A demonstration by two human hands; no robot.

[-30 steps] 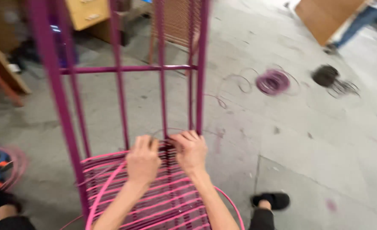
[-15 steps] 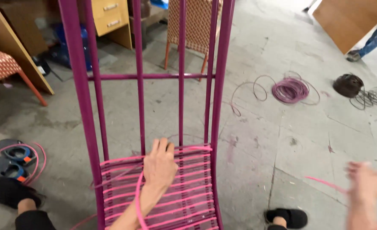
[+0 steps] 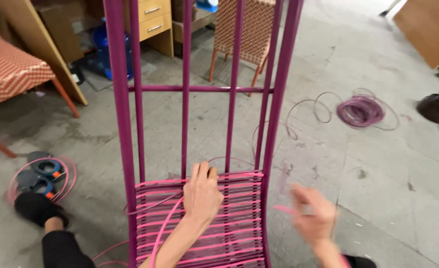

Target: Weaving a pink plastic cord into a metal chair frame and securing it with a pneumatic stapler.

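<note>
Head view: pink cord crosses the woven seat of the purple chair frame on the floor. Left hand presses the seat's back edge, fingers curled; right hand, blurred, pinches a cord end beside the frame.

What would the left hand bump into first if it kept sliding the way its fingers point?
The left hand lies on the woven pink seat, fingers pointing up the purple chair frame. Straight on, it would probably meet the upright middle bar rising just beyond its fingertips, though depth is hard to judge.
</note>
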